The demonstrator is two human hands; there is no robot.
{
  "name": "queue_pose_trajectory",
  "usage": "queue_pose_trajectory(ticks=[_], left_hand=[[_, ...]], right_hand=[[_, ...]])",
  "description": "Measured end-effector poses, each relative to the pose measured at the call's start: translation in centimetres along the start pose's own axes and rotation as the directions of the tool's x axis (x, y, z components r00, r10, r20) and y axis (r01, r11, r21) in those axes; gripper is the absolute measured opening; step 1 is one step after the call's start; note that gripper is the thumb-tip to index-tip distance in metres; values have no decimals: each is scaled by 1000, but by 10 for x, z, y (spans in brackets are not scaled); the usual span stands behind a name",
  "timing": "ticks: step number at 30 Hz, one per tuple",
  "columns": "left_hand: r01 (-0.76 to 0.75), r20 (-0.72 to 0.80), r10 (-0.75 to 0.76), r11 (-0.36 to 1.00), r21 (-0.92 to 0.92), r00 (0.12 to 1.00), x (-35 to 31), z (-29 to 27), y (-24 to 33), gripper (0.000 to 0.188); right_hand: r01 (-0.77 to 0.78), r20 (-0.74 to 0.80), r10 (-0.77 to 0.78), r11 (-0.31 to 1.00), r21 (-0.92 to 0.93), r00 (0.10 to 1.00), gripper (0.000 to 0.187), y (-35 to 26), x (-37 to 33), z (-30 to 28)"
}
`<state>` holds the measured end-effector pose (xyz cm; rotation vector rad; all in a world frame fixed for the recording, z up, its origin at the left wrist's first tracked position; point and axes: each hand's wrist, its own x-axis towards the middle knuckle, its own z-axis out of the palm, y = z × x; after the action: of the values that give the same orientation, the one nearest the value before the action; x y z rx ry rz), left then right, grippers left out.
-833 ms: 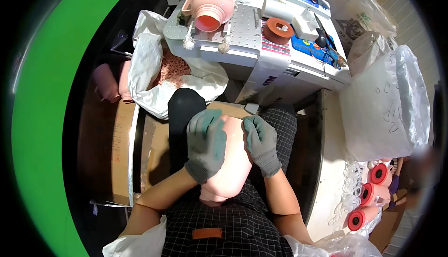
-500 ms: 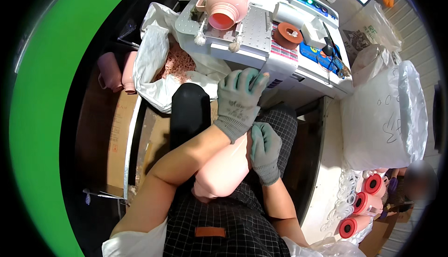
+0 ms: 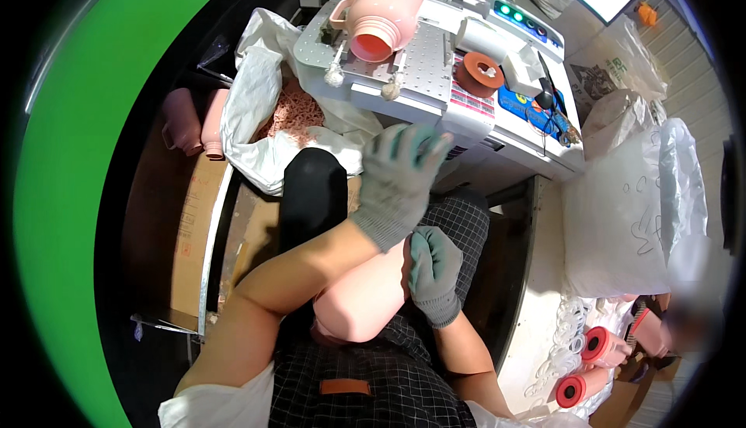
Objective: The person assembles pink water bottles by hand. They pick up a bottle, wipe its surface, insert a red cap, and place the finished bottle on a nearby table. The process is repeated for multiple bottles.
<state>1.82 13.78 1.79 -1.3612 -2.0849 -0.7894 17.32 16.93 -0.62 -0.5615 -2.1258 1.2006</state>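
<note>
White machine table (image 3: 420, 108) at twelve o'clock; right hand (image 3: 436, 273), curled, apparently steadies the pink bottle (image 3: 364, 297); left hand (image 3: 395, 175) blurred; both grips unclear; next move needs steadiness.

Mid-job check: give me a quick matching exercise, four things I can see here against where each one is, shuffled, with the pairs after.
Things
1. Handled pink jug
2. Pink shreds
3. Brown roll
4. Right hand

Places
A. Inside the open white bag
B. Beside the pink bottle nearest the person
C. Above the perforated plate
D. Just right of that plate, near a blue tray-like item

Pairs: 1-C, 2-A, 3-D, 4-B
</note>
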Motion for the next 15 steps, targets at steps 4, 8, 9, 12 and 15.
queue_pose_trajectory(ticks=[4, 8, 9, 12, 15], left_hand=[[-35, 9, 37, 977, -213, 999, -88, -39, -3, 37], [-108, -64, 106, 993, -36, 992, -34, -27, 11, 44], [-145, -112, 135, 986, -79, 984, -14, -8, 14, 51], [-119, -65, 124, 990, 81, 990, 31, 28, -7, 49], [10, -126, -44, 964, -264, 991, 47, 2, -51, 47]], right_hand=[[-184, 36, 182, 980, 69, 983, 21, -6, -1, -8], [30, -19, -31, 997, -74, 999, 20, 1, -1, 2], [77, -53, -84, 989, -123, 995, 20, 14, -2, 3], [-96, 28, 94, 993, 68, 995, 19, -16, -5, 1], [-89, -114, 96, 994, 60, 989, 22, 3, 3, -9]])
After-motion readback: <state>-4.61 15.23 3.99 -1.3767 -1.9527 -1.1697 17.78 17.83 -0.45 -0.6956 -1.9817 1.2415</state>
